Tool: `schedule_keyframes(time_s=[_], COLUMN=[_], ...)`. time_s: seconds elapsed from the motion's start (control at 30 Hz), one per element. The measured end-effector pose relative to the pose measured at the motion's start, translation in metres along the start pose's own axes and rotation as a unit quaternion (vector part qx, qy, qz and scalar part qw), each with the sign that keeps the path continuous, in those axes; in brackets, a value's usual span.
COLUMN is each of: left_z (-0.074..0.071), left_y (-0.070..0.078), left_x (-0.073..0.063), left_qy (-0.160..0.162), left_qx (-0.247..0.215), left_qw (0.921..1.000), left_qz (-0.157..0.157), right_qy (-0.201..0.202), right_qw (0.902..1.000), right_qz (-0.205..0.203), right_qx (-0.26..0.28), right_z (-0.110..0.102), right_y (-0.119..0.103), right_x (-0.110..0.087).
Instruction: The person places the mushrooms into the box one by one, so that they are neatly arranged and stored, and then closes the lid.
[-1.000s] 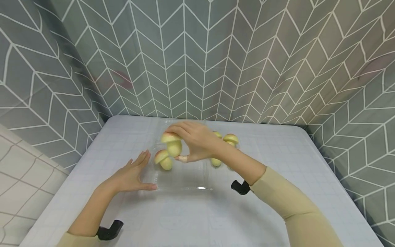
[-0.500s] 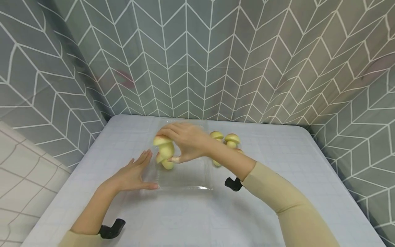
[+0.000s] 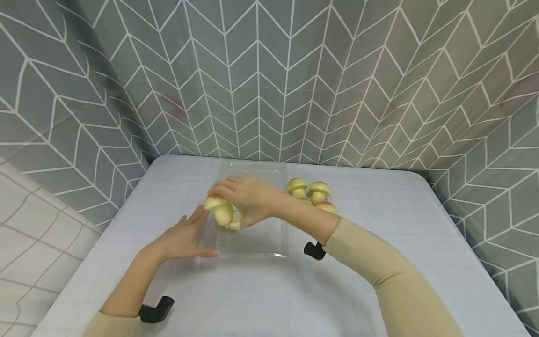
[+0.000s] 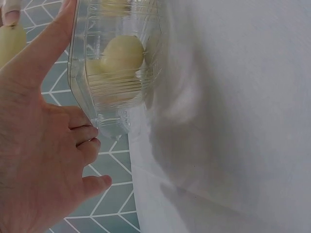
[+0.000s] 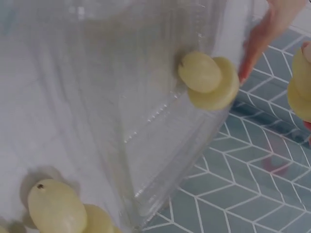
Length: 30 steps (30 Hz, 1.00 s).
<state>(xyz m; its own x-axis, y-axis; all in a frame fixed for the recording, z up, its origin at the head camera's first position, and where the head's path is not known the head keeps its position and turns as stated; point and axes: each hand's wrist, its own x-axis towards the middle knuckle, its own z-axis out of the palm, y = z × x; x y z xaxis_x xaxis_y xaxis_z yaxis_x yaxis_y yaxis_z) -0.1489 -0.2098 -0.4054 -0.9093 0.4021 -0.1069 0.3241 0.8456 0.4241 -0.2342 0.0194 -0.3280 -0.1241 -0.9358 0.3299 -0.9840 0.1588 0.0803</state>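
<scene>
A clear plastic container (image 3: 261, 254) sits on the table before me. Above its left part, my right hand (image 3: 252, 196) grips a yellow toy mushroom (image 3: 223, 213) with a reddish cap top, fingers over the cap and thumb at the stem end. Another mushroom (image 5: 200, 73) lies inside the container, mostly hidden behind the held one in the head view. My left hand (image 3: 183, 238) is spread at the container's left side, thumb near the front corner. In the left wrist view its fingers lie along the clear wall.
Several more mushrooms (image 3: 319, 189) stand grouped on the white cloth-covered table (image 3: 261, 299), right of the container. My right forearm passes over part of that group. A grey patterned curtain (image 3: 269, 84) rises behind the table's far edge.
My right hand has moved left and then lowered with its mushroom, over the one inside the container. The left hand keeps its place beside the container.
</scene>
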Motion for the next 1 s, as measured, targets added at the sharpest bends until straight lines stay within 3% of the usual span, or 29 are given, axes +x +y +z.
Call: schedule_keyframes(time_s=[0.17, 0.53, 0.87, 1.0], left_z=[0.000, -0.002, -0.002, -0.001], left_y=[0.001, 0.002, 0.001, 0.001], left_x=[0.002, 0.000, 0.001, 0.000], left_qy=[0.008, -0.007, -0.001, 0.003], left_qx=[-0.010, -0.014, -0.007, -0.005], left_qw=[0.9998, 0.9999, 0.9999, 0.9999], left_qz=[0.014, 0.003, 0.009, 0.013], right_qy=[-0.044, -0.152, -0.174, -0.197], right_qw=[0.9989, 0.9883, 0.9781, 0.9714], right_qz=[-0.002, -0.009, -0.099, -0.112], right_qx=[-0.017, 0.009, -0.058, -0.071], right_z=[0.012, 0.040, 0.058, 0.062], right_y=[-0.003, -0.014, -0.017, -0.021], right_x=[-0.003, -0.011, -0.016, -0.016])
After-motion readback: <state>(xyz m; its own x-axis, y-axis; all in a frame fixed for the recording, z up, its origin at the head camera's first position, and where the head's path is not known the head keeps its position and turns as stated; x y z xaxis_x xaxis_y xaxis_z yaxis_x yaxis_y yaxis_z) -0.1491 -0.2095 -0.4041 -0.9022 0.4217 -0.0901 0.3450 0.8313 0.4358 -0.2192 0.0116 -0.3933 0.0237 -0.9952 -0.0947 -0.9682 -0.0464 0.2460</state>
